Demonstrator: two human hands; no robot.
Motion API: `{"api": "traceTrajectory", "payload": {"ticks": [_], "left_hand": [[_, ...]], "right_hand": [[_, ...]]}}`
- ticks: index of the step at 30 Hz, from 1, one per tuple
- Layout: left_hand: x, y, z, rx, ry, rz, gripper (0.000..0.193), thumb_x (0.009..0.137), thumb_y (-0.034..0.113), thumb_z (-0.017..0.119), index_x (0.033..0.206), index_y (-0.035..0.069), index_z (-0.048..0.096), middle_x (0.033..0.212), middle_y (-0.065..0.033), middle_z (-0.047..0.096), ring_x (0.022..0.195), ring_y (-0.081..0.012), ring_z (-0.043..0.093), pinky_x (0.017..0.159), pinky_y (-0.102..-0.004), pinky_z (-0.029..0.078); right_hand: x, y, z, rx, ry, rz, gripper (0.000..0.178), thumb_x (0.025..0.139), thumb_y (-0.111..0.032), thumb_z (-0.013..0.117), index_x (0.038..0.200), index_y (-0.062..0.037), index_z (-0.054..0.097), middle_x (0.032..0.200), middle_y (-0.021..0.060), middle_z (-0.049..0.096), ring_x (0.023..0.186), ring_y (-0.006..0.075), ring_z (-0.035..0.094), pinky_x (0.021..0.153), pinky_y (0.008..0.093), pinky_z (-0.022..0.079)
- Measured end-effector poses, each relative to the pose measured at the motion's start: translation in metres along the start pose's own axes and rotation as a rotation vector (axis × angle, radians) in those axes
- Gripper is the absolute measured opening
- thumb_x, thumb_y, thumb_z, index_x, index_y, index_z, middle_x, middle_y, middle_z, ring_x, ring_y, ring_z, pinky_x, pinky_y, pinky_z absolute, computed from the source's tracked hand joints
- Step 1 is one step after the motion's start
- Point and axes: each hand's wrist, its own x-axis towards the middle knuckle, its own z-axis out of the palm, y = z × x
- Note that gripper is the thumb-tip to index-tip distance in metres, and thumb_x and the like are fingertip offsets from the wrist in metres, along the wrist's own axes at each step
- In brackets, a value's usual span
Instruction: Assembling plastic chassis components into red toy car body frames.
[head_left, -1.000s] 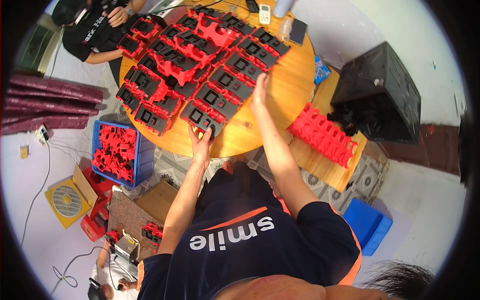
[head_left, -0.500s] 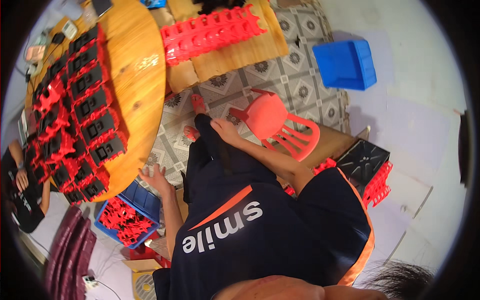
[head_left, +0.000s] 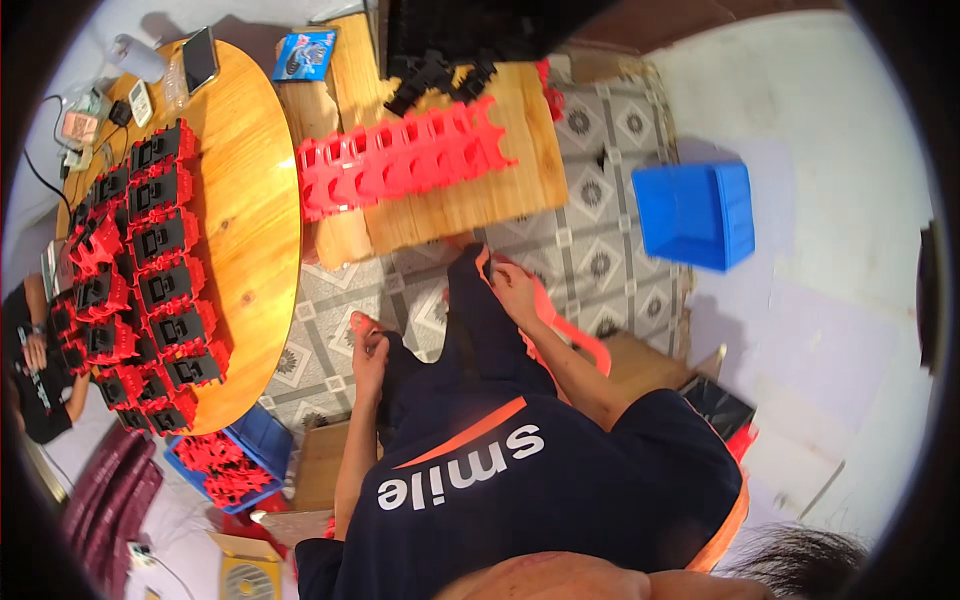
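Note:
My left hand is at my left knee, its fingers curled against the dark trousers. My right hand is closed at the side of my right knee, pinching the trouser cloth. Under and behind my right forearm shows part of a red plastic chair. Ahead of my knees, a double row of red plastic parts lies on a low wooden table. Several black plastic pieces lie beyond it. Both hands are apart from these parts.
A round wooden table at left bears rows of red-and-black assemblies, a phone and a remote control. A blue bin stands at right, another bin of red parts at lower left. Another person is at far left.
My body has lowered over the chair, covering most of it. My left hand has gone from spread in the air to curled at my knee. My right hand stays by my right knee.

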Motion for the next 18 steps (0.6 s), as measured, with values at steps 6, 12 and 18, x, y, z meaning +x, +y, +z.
{"api": "traceTrajectory", "payload": {"ticks": [6, 12, 18], "left_hand": [[0.054, -0.044, 0.091, 0.702, 0.094, 0.411, 0.054, 0.085, 0.033, 0.07, 0.132, 0.012, 0.054, 0.128, -0.0138, 0.056, 0.123, -0.0305, 0.05, 0.103, -0.0445, 0.038], [0.135, -0.057, 0.146, 0.938, -0.163, 0.753, 0.046, 0.082, 0.045, 0.066, 0.118, 0.015, 0.065, 0.134, -0.0091, 0.053, 0.135, -0.0352, 0.036, 0.111, -0.0574, 0.022], [0.197, -0.089, 0.163, 0.804, -0.034, 0.942, 0.033, 0.076, 0.023, 0.064, 0.108, 0.014, 0.07, 0.121, -0.0049, 0.062, 0.127, -0.0356, 0.046, 0.109, -0.0589, 0.021]], "right_hand": [[0.185, 0.077, -0.044, -0.605, -0.038, -0.425, 0.045, 0.088, -0.026, 0.062, 0.127, -0.0056, 0.055, 0.139, 0.0226, 0.045, 0.123, 0.0399, 0.047, 0.098, 0.0496, 0.041], [0.273, 0.138, -0.055, -0.844, -0.295, -0.938, 0.058, 0.083, -0.041, 0.066, 0.133, -0.0137, 0.053, 0.153, 0.0198, 0.029, 0.133, 0.0354, 0.037, 0.103, 0.0502, 0.033], [0.28, 0.174, -0.054, -0.878, -0.211, -1.024, 0.058, 0.077, -0.048, 0.069, 0.124, -0.0143, 0.06, 0.149, 0.0205, 0.036, 0.131, 0.0351, 0.039, 0.101, 0.0481, 0.03]]}}
